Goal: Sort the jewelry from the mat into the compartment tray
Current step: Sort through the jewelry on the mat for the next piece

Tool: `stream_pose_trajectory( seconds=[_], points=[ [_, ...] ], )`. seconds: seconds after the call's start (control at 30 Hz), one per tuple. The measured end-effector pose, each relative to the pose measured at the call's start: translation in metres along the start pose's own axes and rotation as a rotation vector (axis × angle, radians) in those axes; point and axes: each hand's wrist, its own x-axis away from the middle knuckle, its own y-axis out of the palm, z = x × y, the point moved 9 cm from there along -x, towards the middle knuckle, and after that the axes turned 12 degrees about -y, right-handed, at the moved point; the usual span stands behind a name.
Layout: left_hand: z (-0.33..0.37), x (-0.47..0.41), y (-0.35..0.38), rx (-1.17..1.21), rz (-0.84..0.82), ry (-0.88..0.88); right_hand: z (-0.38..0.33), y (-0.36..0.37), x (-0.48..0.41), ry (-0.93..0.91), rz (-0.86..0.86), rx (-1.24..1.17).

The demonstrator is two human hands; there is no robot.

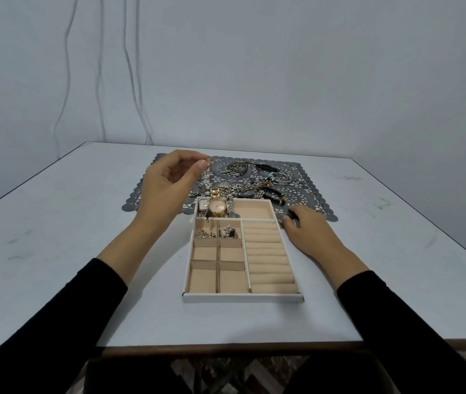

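Observation:
A beige compartment tray (243,297) lies on the table in front of me. Its far left section holds three watches (216,207); two small squares behind them hold small jewelry pieces (217,233). Behind the tray a dark lace mat (308,191) carries a tangle of chains and bracelets (257,177). My left hand (166,189) is raised over the mat's left part and pinches the top of a pearly chain (206,180) that hangs down toward the mat. My right hand (308,231) rests beside the tray's right wall, its fingers curled on a dark beaded bracelet (290,214).
The pale table (55,237) reaches out left and right of the tray, with its wooden front edge close to me. A plain wall with hanging cables (129,69) stands behind the table. The tray's ring rolls (268,260) and four near squares hold nothing.

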Motion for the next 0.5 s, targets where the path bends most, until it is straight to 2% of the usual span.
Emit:
stream_pose_trajectory(
  seconds=[0.5],
  points=[
    [-0.02,0.024,0.002,-0.089,-0.136,-0.065,0.005,0.004,-0.003,-0.004,0.001,-0.007]
  ],
)
